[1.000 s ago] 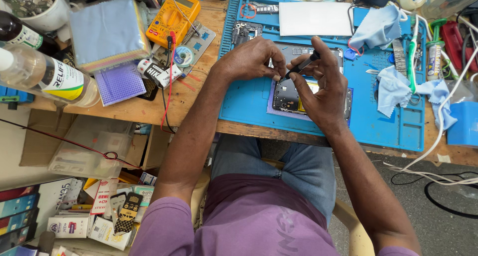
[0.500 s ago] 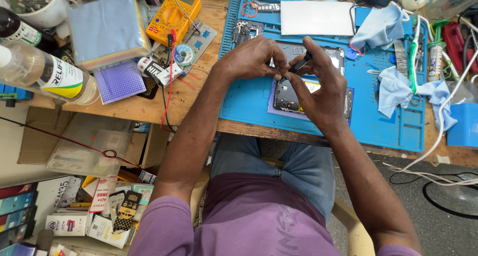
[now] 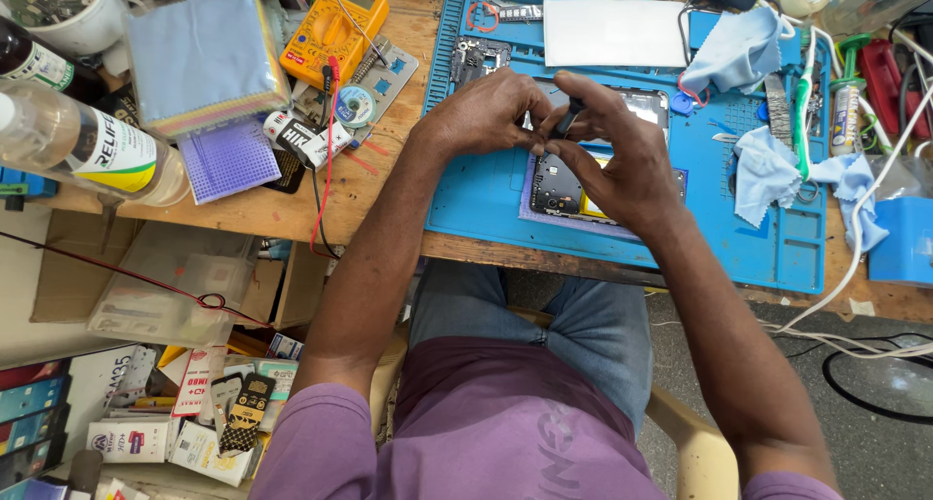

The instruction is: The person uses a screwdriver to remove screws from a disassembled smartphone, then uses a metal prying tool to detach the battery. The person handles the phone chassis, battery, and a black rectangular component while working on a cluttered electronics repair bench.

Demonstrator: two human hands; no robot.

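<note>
Pinching a slim black tool (image 3: pixel 569 116) between thumb and fingers, the right hand (image 3: pixel 622 155) works over an opened dark phone body with a yellow patch inside (image 3: pixel 564 184), which lies on a blue silicone work mat (image 3: pixel 486 208). Close against it, the left hand (image 3: pixel 481 116) has its fingertips drawn together, perhaps on a tiny part; it is too small to tell. Beyond lie a white rectangular panel (image 3: pixel 614 34), light blue cloths (image 3: pixel 768 170) and an orange multimeter (image 3: pixel 335 29).
</note>
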